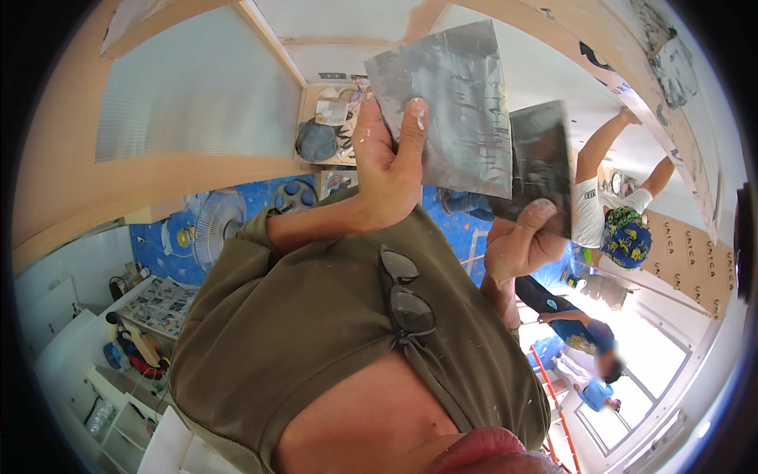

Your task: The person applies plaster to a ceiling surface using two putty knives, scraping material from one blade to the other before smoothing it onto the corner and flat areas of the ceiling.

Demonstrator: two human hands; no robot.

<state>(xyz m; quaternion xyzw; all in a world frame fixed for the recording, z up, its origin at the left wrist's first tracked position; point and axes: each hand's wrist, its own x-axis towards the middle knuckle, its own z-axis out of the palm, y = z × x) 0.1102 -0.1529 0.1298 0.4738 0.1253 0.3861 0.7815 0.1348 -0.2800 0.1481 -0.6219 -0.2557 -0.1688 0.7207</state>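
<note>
My left hand (392,162) grips a broad, flat steel filling blade (454,103), its thumb pressed on the blade's face. Grey smears and streaks mark this blade, most of them toward its right edge. In my right hand (525,243) is a second, darker filling blade (542,158), held upright with the thumb across its lower part. The second blade stands just right of the first, and the left blade seems to overlap its edge; whether they touch I cannot tell. Whitish specks dot my left thumb and fingers. Sunglasses (410,300) hang from my brown shirt.
A wooden frame with a ribbed translucent panel (197,103) rises at left, near a standing fan (217,229). At right, a co-worker in a patterned cap (628,237) reaches up to a wooden beam. Two more people stand near the window, by a red ladder (557,407). Blue sheeting (166,245) covers the floor.
</note>
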